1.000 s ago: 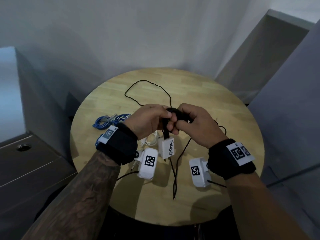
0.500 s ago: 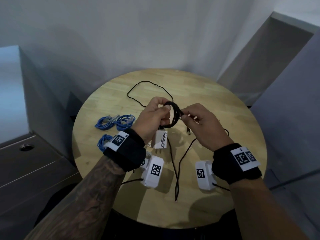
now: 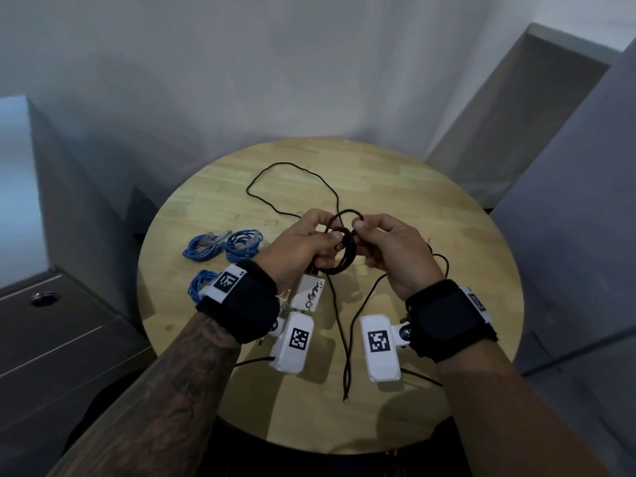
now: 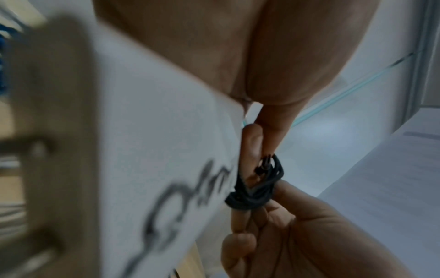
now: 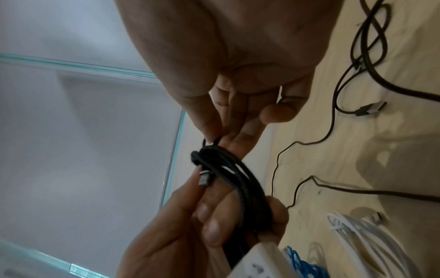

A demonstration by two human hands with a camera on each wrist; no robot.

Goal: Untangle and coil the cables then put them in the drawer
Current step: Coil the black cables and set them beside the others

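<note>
My left hand (image 3: 318, 242) grips a small coil of black cable (image 3: 340, 259) above the round wooden table (image 3: 447, 208). A white charger block (image 3: 308, 292) hangs from the coil under that hand. My right hand (image 3: 361, 228) pinches a free strand of the same cable, which arches as a loop (image 3: 347, 213) over the coil. The right wrist view shows the coil (image 5: 240, 176), its metal plug (image 5: 204, 178) by my left fingers (image 5: 214, 225), and the pinch of my right hand (image 5: 215, 138). In the left wrist view the block (image 4: 142, 150) hides most of the coil (image 4: 252, 195).
Loose black cable (image 3: 292, 187) trails across the table and down to its near edge. Three blue coils (image 3: 206, 247) lie at the left. A white cable (image 5: 361, 231) and another black plug (image 5: 371, 109) lie on the tabletop. A grey drawer cabinet (image 3: 51, 339) stands left of the table.
My right hand drew a strand out to the right, then brought it back up as a loop over the coil. The left hand turned the coil and the charger block swung.
</note>
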